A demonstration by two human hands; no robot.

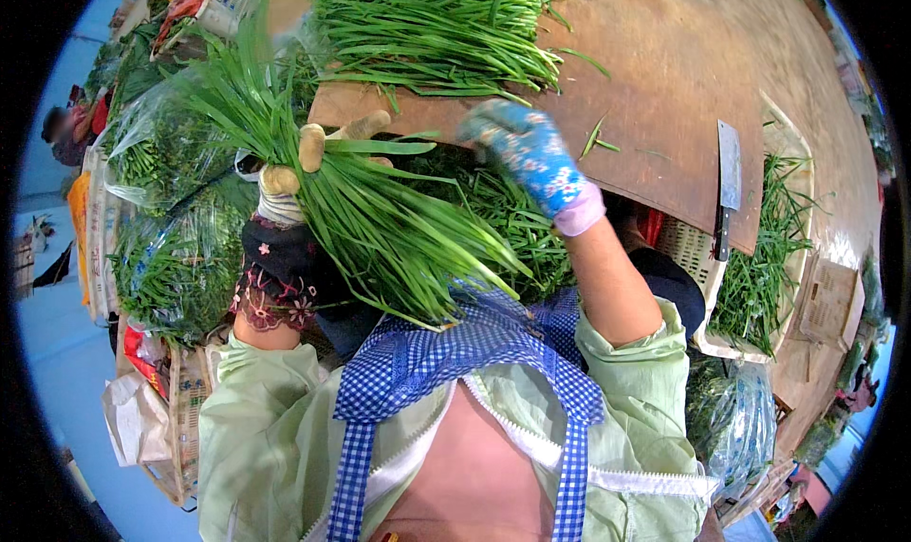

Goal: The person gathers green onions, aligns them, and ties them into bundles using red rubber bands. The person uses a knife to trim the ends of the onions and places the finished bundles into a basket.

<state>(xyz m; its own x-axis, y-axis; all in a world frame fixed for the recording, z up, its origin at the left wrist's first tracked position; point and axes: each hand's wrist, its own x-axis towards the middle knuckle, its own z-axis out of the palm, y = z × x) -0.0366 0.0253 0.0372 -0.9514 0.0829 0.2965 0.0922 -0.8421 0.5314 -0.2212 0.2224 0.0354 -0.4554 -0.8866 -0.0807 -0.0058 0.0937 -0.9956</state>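
Observation:
My left hand (302,159), in a pale glove with tan fingertips, is closed around a loose bunch of long green garlic chives (398,221). The leaves fan out to the upper left, and the paler stem ends point down to the right over my blue checked apron. My right hand (516,140), in a blue flowered glove, is blurred and hangs by the near edge of the wooden board (655,115); its fingers are curled, and whether they hold anything cannot be told. A large pile of the same greens (434,36) lies on the board beyond it.
A cleaver (729,179) lies at the board's right edge, its black handle towards me. Right of it stands a plastic crate (797,143) of cut greens. Loose leaves (498,214) lie below the board. Bagged greens (164,143) crowd the left side. Other people are far off at both sides.

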